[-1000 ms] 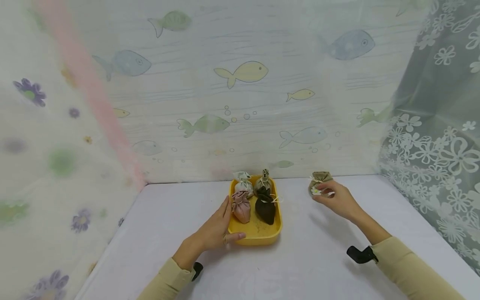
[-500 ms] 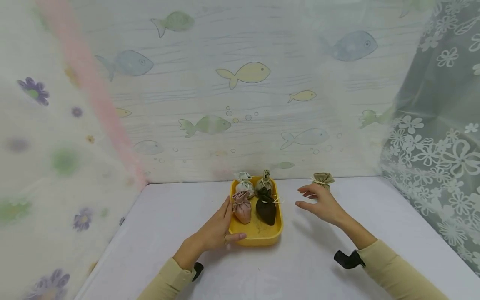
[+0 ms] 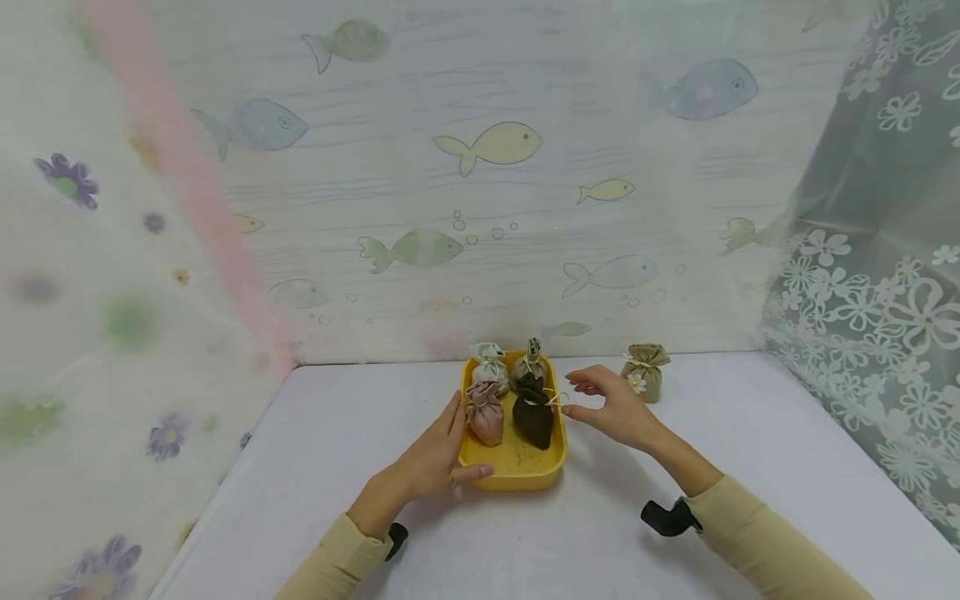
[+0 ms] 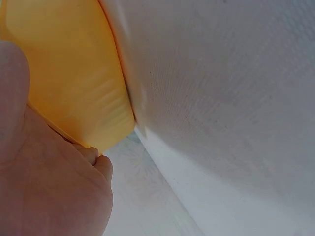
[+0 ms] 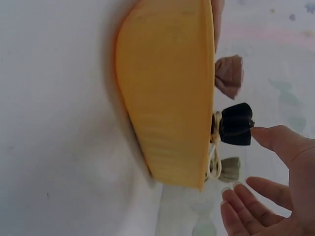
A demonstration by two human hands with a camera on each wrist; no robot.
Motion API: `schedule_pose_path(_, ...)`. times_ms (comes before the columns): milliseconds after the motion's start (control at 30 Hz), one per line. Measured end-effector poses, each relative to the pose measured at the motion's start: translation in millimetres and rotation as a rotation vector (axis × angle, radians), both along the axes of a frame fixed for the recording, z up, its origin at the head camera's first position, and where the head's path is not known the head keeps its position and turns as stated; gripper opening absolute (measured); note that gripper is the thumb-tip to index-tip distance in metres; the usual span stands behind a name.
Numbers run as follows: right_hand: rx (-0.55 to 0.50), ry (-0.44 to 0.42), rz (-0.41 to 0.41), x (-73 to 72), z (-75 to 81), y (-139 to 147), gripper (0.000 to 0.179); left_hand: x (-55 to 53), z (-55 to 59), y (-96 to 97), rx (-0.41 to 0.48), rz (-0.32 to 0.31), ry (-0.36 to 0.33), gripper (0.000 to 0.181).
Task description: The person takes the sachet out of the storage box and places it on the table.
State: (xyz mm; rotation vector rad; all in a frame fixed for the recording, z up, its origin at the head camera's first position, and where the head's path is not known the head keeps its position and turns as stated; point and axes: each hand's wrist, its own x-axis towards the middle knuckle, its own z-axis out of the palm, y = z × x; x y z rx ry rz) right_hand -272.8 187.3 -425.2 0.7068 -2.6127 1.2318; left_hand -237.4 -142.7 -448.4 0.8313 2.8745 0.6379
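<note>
A yellow tray [image 3: 517, 482] holds several small drawstring pouches: a pink pouch [image 3: 485, 417], a dark brown pouch [image 3: 534, 421], a pale pouch [image 3: 490, 371] and a patterned tan pouch [image 3: 528, 367]. My left hand [image 3: 423, 454] grips the tray's front left corner, fingers along the side wall and thumb over the front rim. Just right of the tray, my right hand [image 3: 618, 412] is held with thumb and fingers spread apart, holding nothing. In the right wrist view, its thumb tip overlaps the gathered top of the dark pouch [image 5: 236, 124].
An olive pouch [image 3: 645, 375] with a white flower stands upright on the white table [image 3: 315, 450], right of the tray. Fish-printed sheeting [image 3: 480, 200] rises behind the table, with flowered curtains on both sides.
My right hand has let go of the olive pouch and moved left to the tray's right side. The olive pouch remains standing on the table. My left hand stays on the tray.
</note>
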Motion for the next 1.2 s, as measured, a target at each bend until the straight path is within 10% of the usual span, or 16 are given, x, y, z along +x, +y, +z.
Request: schedule_pose_path(1200, 0.076, -0.015, 0.023, -23.3, -12.9, -49.3, 0.024, -0.3, -0.9, 0.3, 0.004, 0.022, -0.030, 0.115)
